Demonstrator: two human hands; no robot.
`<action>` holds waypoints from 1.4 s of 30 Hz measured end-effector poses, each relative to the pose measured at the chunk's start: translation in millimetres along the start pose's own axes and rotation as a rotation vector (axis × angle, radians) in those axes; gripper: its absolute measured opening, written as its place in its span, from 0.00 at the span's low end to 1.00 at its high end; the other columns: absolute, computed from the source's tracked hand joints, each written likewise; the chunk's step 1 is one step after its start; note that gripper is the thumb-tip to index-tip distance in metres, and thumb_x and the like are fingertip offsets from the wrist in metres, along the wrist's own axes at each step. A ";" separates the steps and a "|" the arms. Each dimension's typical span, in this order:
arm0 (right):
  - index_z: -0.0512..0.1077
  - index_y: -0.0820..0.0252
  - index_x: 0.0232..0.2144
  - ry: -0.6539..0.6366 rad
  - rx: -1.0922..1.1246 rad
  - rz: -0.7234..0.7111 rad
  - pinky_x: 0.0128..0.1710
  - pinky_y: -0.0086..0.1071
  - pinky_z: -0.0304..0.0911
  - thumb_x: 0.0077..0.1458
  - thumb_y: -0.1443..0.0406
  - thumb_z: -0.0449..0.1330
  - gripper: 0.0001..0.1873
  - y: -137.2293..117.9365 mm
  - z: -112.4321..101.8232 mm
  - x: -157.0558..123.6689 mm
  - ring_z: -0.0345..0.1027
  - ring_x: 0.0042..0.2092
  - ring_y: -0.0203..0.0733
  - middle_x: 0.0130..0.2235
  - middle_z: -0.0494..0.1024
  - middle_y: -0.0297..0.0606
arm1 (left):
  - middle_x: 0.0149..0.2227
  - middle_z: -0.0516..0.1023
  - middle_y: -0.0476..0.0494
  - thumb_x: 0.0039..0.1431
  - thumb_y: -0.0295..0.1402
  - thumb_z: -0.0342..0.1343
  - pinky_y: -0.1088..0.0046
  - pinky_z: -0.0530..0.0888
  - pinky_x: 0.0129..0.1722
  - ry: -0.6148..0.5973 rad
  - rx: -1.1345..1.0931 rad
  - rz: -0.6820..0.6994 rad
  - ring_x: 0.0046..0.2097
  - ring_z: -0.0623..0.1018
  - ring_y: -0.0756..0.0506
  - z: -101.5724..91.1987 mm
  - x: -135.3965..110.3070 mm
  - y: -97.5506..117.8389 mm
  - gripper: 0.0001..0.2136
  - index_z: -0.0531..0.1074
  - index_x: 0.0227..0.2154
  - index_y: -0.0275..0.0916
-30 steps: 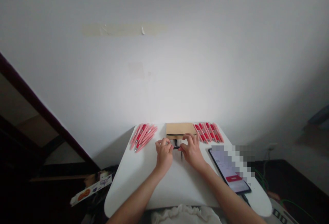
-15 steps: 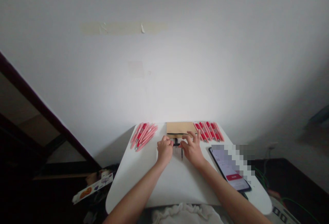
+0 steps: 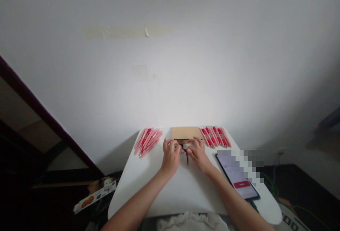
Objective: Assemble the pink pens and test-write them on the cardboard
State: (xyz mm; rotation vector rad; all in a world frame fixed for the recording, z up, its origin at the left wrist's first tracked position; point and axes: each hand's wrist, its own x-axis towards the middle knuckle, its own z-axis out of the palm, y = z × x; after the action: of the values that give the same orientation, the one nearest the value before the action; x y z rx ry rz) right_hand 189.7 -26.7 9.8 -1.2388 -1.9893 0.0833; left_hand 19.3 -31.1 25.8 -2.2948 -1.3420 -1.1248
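Note:
Over the white table [image 3: 186, 195], my left hand [image 3: 170, 157] and my right hand [image 3: 198, 155] meet with their fingertips close together. Both are pinched on a small black piece [image 3: 184, 150], partly covered by the fingers; its kind is too small to tell. A thin dark stick [image 3: 187, 161], like a pen refill, points toward me just below my right fingertips. Whether that stick lies on the table or is held, I cannot tell. Right behind the fingers is a tan cardboard box [image 3: 186, 132] with a dark front edge.
A loose pile of pink and red pens [image 3: 149, 142] lies at the back left. More pink and red pens [image 3: 215, 137] lie side by side at the back right. A phone [image 3: 237, 176] with a lit screen rests by my right forearm. The wall [image 3: 170, 93] stands behind the table.
My left fingers have shifted slightly toward the right hand, and the right fingers have curled lower. Less of the black piece shows between them. The pens and phone have stayed put.

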 end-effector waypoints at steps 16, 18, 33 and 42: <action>0.75 0.56 0.27 0.137 -0.140 -0.101 0.63 0.62 0.41 0.60 0.66 0.58 0.10 -12.0 -3.3 1.4 0.56 0.57 0.52 0.48 0.73 0.40 | 0.44 0.73 0.45 0.57 0.21 0.50 0.54 0.66 0.55 -0.099 0.014 -0.107 0.51 0.66 0.40 -3.4 -2.4 -0.5 0.11 0.75 0.31 0.41; 0.74 0.56 0.27 0.174 -0.196 -0.122 0.64 0.64 0.37 0.59 0.68 0.58 0.10 -16.4 -4.4 1.6 0.56 0.58 0.51 0.48 0.73 0.40 | 0.42 0.72 0.44 0.58 0.22 0.49 0.57 0.68 0.52 -0.119 -0.013 -0.195 0.48 0.67 0.41 -4.4 -0.3 3.6 0.11 0.74 0.29 0.40; 0.76 0.51 0.31 0.279 -0.339 -0.137 0.64 0.66 0.32 0.56 0.65 0.63 0.02 -7.1 -0.6 5.0 0.56 0.58 0.51 0.47 0.71 0.38 | 0.46 0.76 0.46 0.64 0.31 0.47 0.58 0.65 0.53 -0.174 -0.135 -0.378 0.48 0.68 0.42 14.8 5.4 -5.2 0.16 0.77 0.25 0.41; 0.75 0.50 0.34 0.343 -0.284 -0.090 0.63 0.66 0.38 0.52 0.61 0.67 0.05 -3.3 -3.9 1.8 0.57 0.56 0.51 0.47 0.70 0.38 | 0.60 0.70 0.53 0.65 0.34 0.45 0.52 0.62 0.60 -0.294 -0.249 -0.393 0.58 0.65 0.40 14.4 6.3 -7.4 0.21 0.76 0.19 0.42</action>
State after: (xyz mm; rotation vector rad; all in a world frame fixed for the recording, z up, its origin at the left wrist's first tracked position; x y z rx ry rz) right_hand 189.3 -28.3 15.0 -1.2393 -1.7910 -0.4421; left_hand 22.1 -15.2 19.5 -2.5190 -1.9290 -1.1512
